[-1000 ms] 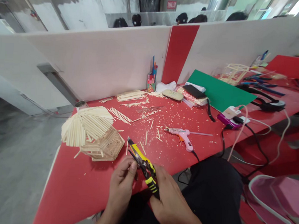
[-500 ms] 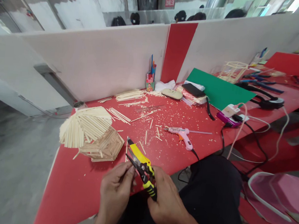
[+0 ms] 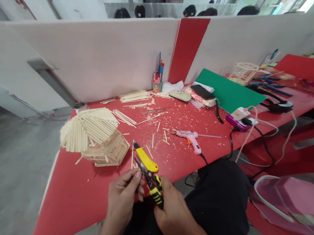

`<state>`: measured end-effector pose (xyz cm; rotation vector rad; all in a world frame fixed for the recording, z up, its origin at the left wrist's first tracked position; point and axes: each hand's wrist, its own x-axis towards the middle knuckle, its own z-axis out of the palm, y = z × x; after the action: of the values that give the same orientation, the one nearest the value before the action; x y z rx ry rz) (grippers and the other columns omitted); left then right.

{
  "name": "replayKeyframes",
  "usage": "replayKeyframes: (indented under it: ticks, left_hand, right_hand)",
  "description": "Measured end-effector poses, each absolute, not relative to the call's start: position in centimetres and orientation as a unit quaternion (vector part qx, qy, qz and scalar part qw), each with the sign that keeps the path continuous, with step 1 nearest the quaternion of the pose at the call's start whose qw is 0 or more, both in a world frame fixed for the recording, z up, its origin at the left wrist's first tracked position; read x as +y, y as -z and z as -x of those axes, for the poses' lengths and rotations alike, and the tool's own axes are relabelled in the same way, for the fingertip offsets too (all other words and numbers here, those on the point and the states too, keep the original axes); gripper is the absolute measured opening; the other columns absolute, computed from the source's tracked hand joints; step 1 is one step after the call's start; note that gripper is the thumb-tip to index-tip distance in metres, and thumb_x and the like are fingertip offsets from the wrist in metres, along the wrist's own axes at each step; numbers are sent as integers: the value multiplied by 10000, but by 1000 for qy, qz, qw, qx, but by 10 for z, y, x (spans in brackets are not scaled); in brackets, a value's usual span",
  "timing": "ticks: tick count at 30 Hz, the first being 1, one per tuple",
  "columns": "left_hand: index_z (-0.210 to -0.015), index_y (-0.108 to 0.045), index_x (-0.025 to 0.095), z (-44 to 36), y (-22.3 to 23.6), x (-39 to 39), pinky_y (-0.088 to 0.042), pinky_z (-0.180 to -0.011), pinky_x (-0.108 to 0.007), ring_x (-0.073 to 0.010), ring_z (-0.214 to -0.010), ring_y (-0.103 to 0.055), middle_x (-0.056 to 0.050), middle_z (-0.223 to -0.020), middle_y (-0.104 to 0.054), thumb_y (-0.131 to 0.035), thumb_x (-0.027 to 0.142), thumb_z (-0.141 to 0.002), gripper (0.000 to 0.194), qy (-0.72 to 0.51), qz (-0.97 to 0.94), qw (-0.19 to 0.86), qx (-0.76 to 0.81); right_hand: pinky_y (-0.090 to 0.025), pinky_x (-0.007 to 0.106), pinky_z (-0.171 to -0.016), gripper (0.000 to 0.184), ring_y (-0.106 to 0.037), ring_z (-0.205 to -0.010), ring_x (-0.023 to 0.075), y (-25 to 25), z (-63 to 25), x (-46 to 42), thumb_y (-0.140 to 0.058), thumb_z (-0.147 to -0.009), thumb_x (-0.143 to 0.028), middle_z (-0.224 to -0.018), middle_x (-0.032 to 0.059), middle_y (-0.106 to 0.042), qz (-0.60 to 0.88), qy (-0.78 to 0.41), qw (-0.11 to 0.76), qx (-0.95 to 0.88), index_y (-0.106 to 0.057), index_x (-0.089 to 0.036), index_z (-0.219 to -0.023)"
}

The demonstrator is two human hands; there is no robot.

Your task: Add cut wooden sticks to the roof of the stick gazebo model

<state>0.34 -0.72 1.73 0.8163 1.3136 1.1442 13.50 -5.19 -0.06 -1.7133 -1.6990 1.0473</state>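
Observation:
My right hand (image 3: 170, 202) is wrapped round the black-and-yellow handles of a pair of pruning shears (image 3: 152, 182), whose blades point away to the upper left. My left hand (image 3: 125, 191) is closed in a pinch beside the blades; whatever is between its fingertips is too small to make out. Just beyond the shears lies a yellow utility knife (image 3: 146, 159) on the red table (image 3: 85, 198). To the left stands a model built of thin wooden sticks, with a pale slatted roof (image 3: 91, 128) over a many-sided lattice body (image 3: 111, 150).
A pink glue gun (image 3: 189, 136) rests right of the knife, its cord running off the edge. Loose sticks (image 3: 124, 117) and chips litter the tabletop. Farther back are a pen cup (image 3: 157, 84), a green board (image 3: 229, 92) and a purple power strip (image 3: 237, 123). A white partition (image 3: 110, 56) closes the back.
The camera view has shifted slightly. The shears' blades have come closer together, and my left fingertips have moved slightly along them. Both hands keep their grips.

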Motion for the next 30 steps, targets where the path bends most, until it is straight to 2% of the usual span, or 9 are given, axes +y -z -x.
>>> replayKeyframes:
  ticks: [8,11,16,18,21,23,26,28,30]
  left_hand:
    - [-627,-692,147,4,-24,-8,-396,-348,-188,-95,-380,-480,6,-495,-560,-746,363,-650,224,-465,-447,499,579]
    - [-637,-694,148,3,-24,-7,-389,-350,-185,-96,-381,-481,11,-482,-548,-740,359,-659,217,-455,-454,495,585]
    - [-617,-655,145,-1,-16,-1,-378,-337,-174,-77,-371,-457,22,-495,-543,-729,393,-675,265,-463,-390,550,576]
    - [-629,-656,141,0,-13,3,-381,-344,-169,-69,-373,-453,24,-501,-551,-733,389,-677,264,-481,-379,550,568]
    - [-664,-677,127,3,-11,7,-399,-363,-171,-71,-388,-470,15,-513,-574,-748,386,-669,269,-497,-371,558,552]
    - [-690,-694,118,4,-10,8,-408,-370,-173,-77,-405,-493,0,-533,-600,-767,380,-652,275,-496,-354,580,541]
    - [-685,-705,114,3,-11,8,-400,-360,-164,-80,-416,-507,-12,-540,-620,-803,378,-604,294,-495,-314,614,529]
    - [-658,-703,114,3,-12,8,-395,-354,-157,-75,-410,-503,-13,-530,-620,-819,380,-578,301,-494,-299,624,527]
    - [-648,-703,117,3,-14,7,-395,-351,-155,-70,-401,-494,-12,-524,-621,-823,383,-572,301,-497,-296,619,531]
  right_hand:
    - [-400,328,-937,628,-539,-1071,222,-12,-141,-49,-449,-601,-55,-1132,85,-586,606,-391,257,-643,-494,-184,-1213]
    - [-429,305,-875,544,-573,-997,209,-10,-138,-49,-450,-613,-51,-1053,70,-618,613,-404,265,-625,-529,-189,-1133]
    - [-442,235,-661,374,-614,-737,177,7,-129,-47,-460,-649,-46,-806,20,-648,657,-417,281,-562,-548,-193,-981]
    - [-431,226,-621,362,-605,-681,168,11,-133,-46,-443,-664,-45,-751,4,-644,670,-411,288,-547,-552,-198,-973]
    - [-434,229,-649,430,-615,-720,170,11,-148,-43,-447,-659,-54,-802,1,-659,663,-400,269,-573,-556,-212,-1044]
    - [-441,244,-711,492,-623,-802,182,9,-160,-39,-461,-661,-66,-908,26,-663,673,-372,242,-591,-543,-206,-1126]
    - [-423,327,-834,556,-588,-972,254,9,-173,-28,-503,-681,-108,-1065,121,-619,729,-257,173,-611,-508,-123,-1237]
    - [-410,381,-846,578,-561,-1007,303,11,-179,-19,-531,-696,-145,-1074,166,-598,756,-169,114,-621,-500,-74,-1269]
    - [-415,399,-814,588,-558,-983,318,14,-182,-10,-556,-707,-188,-1045,173,-597,764,-119,78,-629,-504,-64,-1280]
